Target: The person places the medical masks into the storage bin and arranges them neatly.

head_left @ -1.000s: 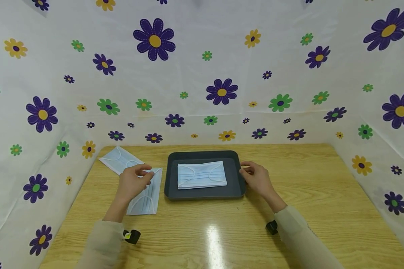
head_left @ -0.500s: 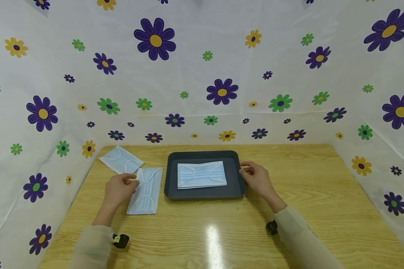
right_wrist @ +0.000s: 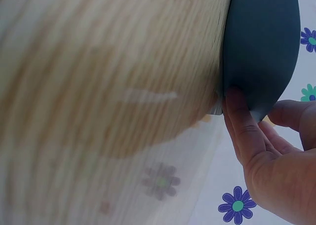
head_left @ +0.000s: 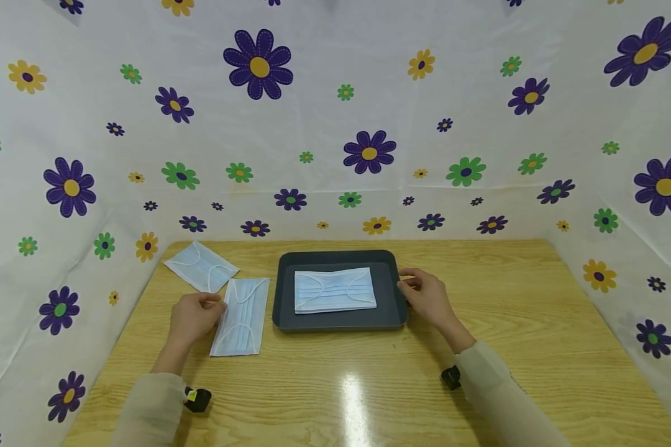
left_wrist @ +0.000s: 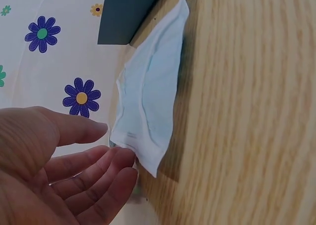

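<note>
A dark grey tray (head_left: 335, 323) stands mid-table with a light blue face mask (head_left: 335, 290) lying flat inside it. At the tray's right edge my right hand (head_left: 427, 298) holds the side; in the right wrist view, its fingers (right_wrist: 247, 131) lie against the outer wall and the thumb is by the rim. To the left of the tray, a second face mask (head_left: 241, 318) lies lengthwise on the table. My left hand (head_left: 194, 320) is at that mask's left edge, thumb and fingers apart in the left wrist view. A third face mask (head_left: 202, 266) lies slanted behind this hand.
The wooden table (head_left: 481, 397) is enclosed by a white flowered cloth (head_left: 313, 112) at the back and both sides. Black wrist cameras sit beside both cuffs.
My left hand has moved left and slightly toward me, from over the second mask to its left edge, uncovering both loose masks. The right hand and tray stay put.
</note>
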`<action>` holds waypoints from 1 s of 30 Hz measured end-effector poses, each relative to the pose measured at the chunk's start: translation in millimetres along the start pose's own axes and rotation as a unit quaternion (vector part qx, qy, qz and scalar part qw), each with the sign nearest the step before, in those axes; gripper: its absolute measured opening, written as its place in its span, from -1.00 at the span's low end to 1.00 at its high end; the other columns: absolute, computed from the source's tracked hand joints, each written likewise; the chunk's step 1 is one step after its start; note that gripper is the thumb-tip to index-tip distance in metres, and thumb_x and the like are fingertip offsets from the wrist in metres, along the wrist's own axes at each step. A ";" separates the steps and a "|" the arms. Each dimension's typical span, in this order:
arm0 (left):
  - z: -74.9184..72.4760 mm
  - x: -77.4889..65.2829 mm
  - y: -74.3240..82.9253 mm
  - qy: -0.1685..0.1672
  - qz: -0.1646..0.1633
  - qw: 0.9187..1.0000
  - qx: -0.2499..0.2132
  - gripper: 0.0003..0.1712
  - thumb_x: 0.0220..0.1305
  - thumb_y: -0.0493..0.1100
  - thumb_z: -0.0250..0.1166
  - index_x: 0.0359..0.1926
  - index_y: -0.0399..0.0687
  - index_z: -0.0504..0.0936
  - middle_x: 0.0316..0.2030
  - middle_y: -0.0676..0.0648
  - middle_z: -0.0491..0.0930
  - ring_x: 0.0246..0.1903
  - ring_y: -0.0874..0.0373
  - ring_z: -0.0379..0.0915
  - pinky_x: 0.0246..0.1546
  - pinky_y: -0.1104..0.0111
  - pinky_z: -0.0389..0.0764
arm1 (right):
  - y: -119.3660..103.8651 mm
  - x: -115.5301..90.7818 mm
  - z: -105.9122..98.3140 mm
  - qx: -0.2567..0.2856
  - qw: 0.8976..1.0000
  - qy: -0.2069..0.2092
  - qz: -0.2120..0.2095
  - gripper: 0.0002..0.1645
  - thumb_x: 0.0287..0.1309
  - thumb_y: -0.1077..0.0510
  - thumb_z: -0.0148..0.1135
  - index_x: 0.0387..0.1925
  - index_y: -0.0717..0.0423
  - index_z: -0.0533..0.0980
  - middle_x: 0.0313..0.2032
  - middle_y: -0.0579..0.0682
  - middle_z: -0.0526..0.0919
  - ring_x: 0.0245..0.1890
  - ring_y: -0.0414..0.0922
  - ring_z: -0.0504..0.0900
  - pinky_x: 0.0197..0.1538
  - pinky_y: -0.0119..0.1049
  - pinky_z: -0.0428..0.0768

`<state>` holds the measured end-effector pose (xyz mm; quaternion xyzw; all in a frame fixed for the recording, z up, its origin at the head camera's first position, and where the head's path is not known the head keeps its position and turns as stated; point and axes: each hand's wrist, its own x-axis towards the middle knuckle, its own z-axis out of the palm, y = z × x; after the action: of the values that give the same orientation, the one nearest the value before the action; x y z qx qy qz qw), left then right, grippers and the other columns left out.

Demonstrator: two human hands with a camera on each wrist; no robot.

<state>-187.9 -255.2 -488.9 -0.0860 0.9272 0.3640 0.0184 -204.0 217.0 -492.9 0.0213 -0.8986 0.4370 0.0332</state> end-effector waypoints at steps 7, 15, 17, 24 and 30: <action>0.8 0.2 -2.3 0.004 0.003 1.000 0.009 -0.62 0.36 -0.14 0.36 -0.02 -0.43 0.74 -0.26 -0.32 0.77 -0.39 0.05 0.65 -0.46 0.36 0.55 | -0.4 0.2 0.4 0.001 1.000 -0.003 0.004 -0.60 0.48 0.22 0.24 0.24 0.34 0.59 0.00 0.36 0.77 -0.04 0.21 0.77 -0.07 -0.06 0.75; 5.9 2.4 -8.0 0.015 0.017 0.999 0.039 -0.68 0.29 -0.11 0.40 -0.17 -0.34 0.79 -0.31 -0.25 0.79 -0.31 -0.06 0.68 -0.37 0.29 0.54 | -1.7 -0.2 0.1 0.000 1.000 -0.004 0.011 -0.60 0.48 0.22 0.24 0.24 0.32 0.59 0.01 0.36 0.77 -0.03 0.21 0.77 -0.06 -0.06 0.75; 7.7 2.6 -9.1 0.015 0.012 0.999 0.041 -0.69 0.27 -0.11 0.42 -0.19 -0.34 0.78 -0.33 -0.24 0.79 -0.33 -0.04 0.68 -0.38 0.29 0.54 | -1.6 -0.2 0.1 0.000 1.000 -0.004 0.012 -0.60 0.48 0.22 0.24 0.24 0.32 0.59 0.01 0.36 0.77 -0.03 0.21 0.77 -0.06 -0.06 0.75; 11.5 4.2 -11.0 0.012 0.010 0.999 0.049 -0.73 0.26 -0.14 0.43 -0.23 -0.33 0.76 -0.37 -0.21 0.75 -0.42 0.03 0.62 -0.47 0.30 0.51 | -0.3 0.0 -0.3 0.001 1.000 -0.003 0.007 -0.60 0.47 0.23 0.24 0.23 0.34 0.59 0.00 0.36 0.77 -0.03 0.21 0.77 -0.07 -0.07 0.75; 11.5 2.5 -8.7 0.006 -0.006 0.999 0.052 -0.74 0.30 -0.12 0.42 -0.24 -0.29 0.77 -0.39 -0.17 0.74 -0.42 0.04 0.60 -0.49 0.30 0.49 | 1.9 0.2 -0.2 0.006 1.000 -0.006 0.006 -0.59 0.48 0.22 0.24 0.25 0.32 0.58 0.01 0.36 0.77 -0.05 0.21 0.78 -0.20 -0.17 0.75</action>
<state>-189.2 -254.0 -503.4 -0.0925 0.9445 0.3146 0.0196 -204.4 218.3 -494.2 0.0191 -0.8960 0.4429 0.0249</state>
